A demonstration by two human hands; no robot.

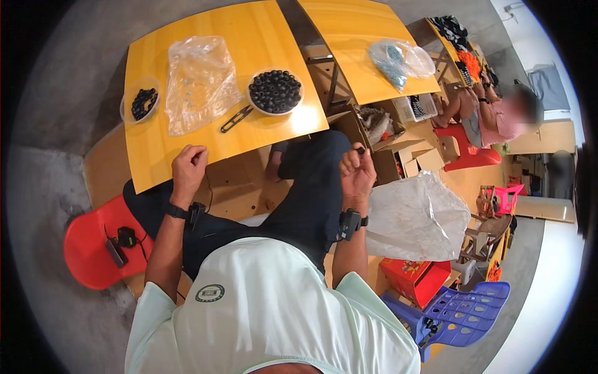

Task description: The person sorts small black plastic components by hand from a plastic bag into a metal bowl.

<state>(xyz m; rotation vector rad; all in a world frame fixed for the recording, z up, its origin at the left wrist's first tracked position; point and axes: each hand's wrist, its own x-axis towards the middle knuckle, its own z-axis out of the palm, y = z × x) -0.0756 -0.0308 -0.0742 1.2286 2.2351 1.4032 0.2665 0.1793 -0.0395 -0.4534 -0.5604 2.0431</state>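
Note:
Raised beside my right knee, my right hand pinches a small black piece between thumb and fingers. My left hand is at the near edge of the yellow table, fingers curled together; whatever they hold, if anything, is hidden. On the tabletop, a white bowl is filled with small round black pieces. Black thread snips lie against its left side. A clear plastic bag is spread in the middle. At the left edge, a clear tub holds fewer black pieces.
A second yellow table carries a bag of bluish pieces. Open cardboard boxes and a large white sack stand on my right. Red stool is left, blue chair lower right. Another person sits far right.

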